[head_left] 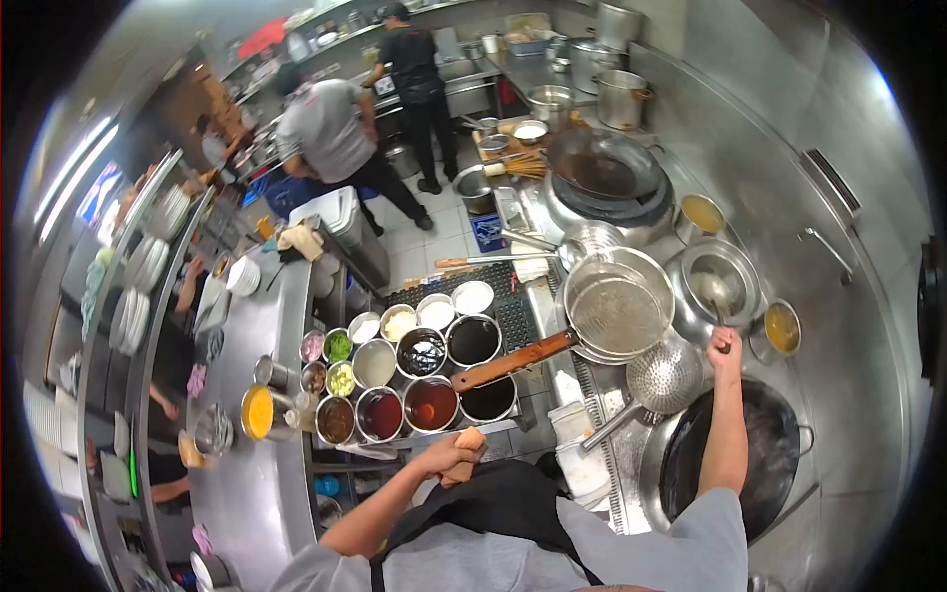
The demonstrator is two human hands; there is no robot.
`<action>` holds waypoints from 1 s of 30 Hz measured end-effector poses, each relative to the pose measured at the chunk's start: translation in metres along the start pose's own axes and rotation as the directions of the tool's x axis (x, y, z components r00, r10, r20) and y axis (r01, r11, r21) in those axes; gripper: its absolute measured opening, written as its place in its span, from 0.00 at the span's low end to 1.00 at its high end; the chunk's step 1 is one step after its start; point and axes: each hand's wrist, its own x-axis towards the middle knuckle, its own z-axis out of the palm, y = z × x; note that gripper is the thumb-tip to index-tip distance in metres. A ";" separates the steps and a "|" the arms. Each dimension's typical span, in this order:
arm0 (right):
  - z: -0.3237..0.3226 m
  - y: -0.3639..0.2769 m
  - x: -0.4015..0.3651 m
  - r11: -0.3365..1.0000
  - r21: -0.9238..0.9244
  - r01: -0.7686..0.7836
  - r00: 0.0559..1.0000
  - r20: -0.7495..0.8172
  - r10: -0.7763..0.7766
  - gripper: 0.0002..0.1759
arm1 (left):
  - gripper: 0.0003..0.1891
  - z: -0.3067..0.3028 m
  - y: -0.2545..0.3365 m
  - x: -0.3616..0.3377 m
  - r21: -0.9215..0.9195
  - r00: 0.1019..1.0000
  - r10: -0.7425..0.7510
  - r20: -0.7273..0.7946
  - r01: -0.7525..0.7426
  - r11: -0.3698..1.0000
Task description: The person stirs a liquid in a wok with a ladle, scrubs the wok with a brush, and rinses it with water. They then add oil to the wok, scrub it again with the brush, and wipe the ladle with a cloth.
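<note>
My left hand (452,458) is closed around a folded orange-brown cloth (464,472) in front of the dark apron (483,503). Higher on the right, my right hand (724,347) grips the handle of a ladle (712,291), whose bowl is in a steel pot (725,259). A large black wok (755,459) lies below my right forearm. Left of the hand are a perforated skimmer (665,373) and a round mesh strainer (619,301) with a wooden handle. Pots of sauces (431,404) and bowls of white ingredients stand beyond my left hand.
Two people (326,128) in grey and black stand at the back. Another wok (604,163) rests on a far burner. Containers of yellow liquid (782,328) flank the steel pot. A steel counter (261,493) and plate shelves (148,266) run along the left.
</note>
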 end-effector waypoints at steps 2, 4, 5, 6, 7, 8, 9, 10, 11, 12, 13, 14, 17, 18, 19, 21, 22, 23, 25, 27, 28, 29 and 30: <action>0.011 0.009 -0.024 0.994 -0.001 0.107 0.989 0.101 -0.106 0.17 | 0.25 -0.007 -0.019 0.008 -0.075 0.993 -0.091 -0.080 0.085 0.994; 0.063 0.030 -0.069 0.991 0.118 0.065 0.989 0.125 -0.080 0.20 | 0.21 -0.006 -0.024 -0.001 -0.181 0.974 -0.214 -0.071 0.198 0.963; 0.072 0.028 -0.082 0.991 0.127 0.049 0.978 0.196 -0.074 0.20 | 0.19 -0.004 -0.020 -0.004 -0.177 0.973 -0.221 -0.059 0.208 0.962; 0.093 0.033 -0.105 0.989 0.114 0.091 0.969 0.220 -0.115 0.19 | 0.16 -0.007 -0.024 -0.006 -0.297 0.943 -0.334 -0.001 0.319 0.900; 0.106 0.030 -0.123 0.983 0.005 0.184 0.971 0.158 -0.182 0.17 | 0.14 -0.013 -0.051 0.004 -0.359 0.929 -0.369 0.001 0.345 0.867; 0.124 0.035 -0.147 0.990 0.062 0.129 0.984 0.113 -0.135 0.14 | 0.14 -0.023 -0.080 0.015 -0.377 0.901 -0.428 0.073 0.423 0.824; 0.145 0.037 -0.167 0.990 0.121 0.067 0.993 0.092 -0.078 0.10 | 0.12 -0.031 -0.116 0.025 -0.446 0.909 -0.410 0.067 0.395 0.803; 0.154 0.036 -0.189 0.995 0.074 0.071 0.996 0.051 -0.075 0.08 | 0.12 -0.031 -0.118 0.023 -0.427 0.908 -0.416 0.035 0.390 0.816; 0.163 0.036 -0.206 0.998 0.027 0.060 0.998 0.014 -0.060 0.05 | 0.12 -0.030 -0.121 0.019 -0.416 0.908 -0.420 -0.005 0.380 0.827; 0.166 0.035 -0.217 0.999 -0.019 0.037 0.999 -0.018 -0.037 0.02 | 0.12 -0.032 -0.131 0.020 -0.412 0.917 -0.399 0.000 0.364 0.835; 0.165 0.032 -0.227 0.992 -0.122 0.044 0.995 -0.080 -0.054 0.01 | 0.12 -0.035 -0.143 0.021 -0.411 0.927 -0.375 0.000 0.342 0.845; 0.164 0.030 -0.238 0.974 -0.223 0.041 0.987 -0.140 -0.073 0.01 | 0.12 -0.035 -0.155 0.022 -0.411 0.936 -0.352 -0.002 0.320 0.854; 0.147 0.023 -0.260 0.757 -0.649 -0.072 0.911 -0.352 -0.216 0.02 | 0.11 -0.026 -0.121 -0.003 -0.431 0.876 -0.475 -0.081 0.399 0.809; 0.144 0.028 -0.269 0.571 -0.807 -0.150 0.857 -0.394 -0.331 0.03 | 0.12 -0.029 -0.132 -0.002 -0.482 0.883 -0.466 -0.054 0.385 0.787; 0.141 0.031 -0.273 0.352 -0.902 -0.250 0.801 -0.397 -0.448 0.04 | 0.12 -0.035 -0.147 -0.001 -0.515 0.873 -0.488 -0.030 0.405 0.756; 0.138 0.033 -0.276 0.083 -0.932 -0.352 0.761 -0.337 -0.554 0.07 | 0.13 -0.046 -0.180 0.002 -0.574 0.847 -0.532 0.017 0.444 0.688; 0.149 0.042 -0.272 0.016 -0.935 -0.354 0.738 -0.290 -0.610 0.07 | 0.13 -0.042 -0.162 -0.009 -0.580 0.845 -0.535 -0.006 0.433 0.690; 0.152 0.046 -0.271 -0.049 -0.932 -0.358 0.712 -0.239 -0.660 0.07 | 0.13 -0.043 -0.163 -0.011 -0.575 0.837 -0.547 -0.010 0.443 0.688; 0.139 0.032 -0.248 0.016 -0.961 -0.276 0.773 -0.232 -0.591 0.07 | 0.13 -0.047 -0.167 -0.015 -0.565 0.821 -0.570 -0.019 0.462 0.684; 0.128 0.025 -0.211 0.135 -0.969 -0.209 0.806 -0.249 -0.537 0.08 | 0.13 -0.048 -0.168 -0.020 -0.504 0.827 -0.559 -0.054 0.461 0.730; 0.123 0.025 -0.190 0.192 -0.964 -0.184 0.798 -0.260 -0.543 0.09 | 0.13 -0.048 -0.164 -0.020 -0.476 0.833 -0.548 -0.072 0.454 0.753; 0.117 0.026 -0.168 0.247 -0.956 -0.157 0.793 -0.271 -0.546 0.11 | 0.13 -0.048 -0.160 -0.021 -0.411 0.840 -0.533 -0.102 0.452 0.792; 0.108 0.022 -0.145 0.223 -0.951 -0.214 0.790 -0.302 -0.533 0.10 | 0.13 -0.047 -0.154 -0.025 -0.346 0.846 -0.517 -0.132 0.450 0.824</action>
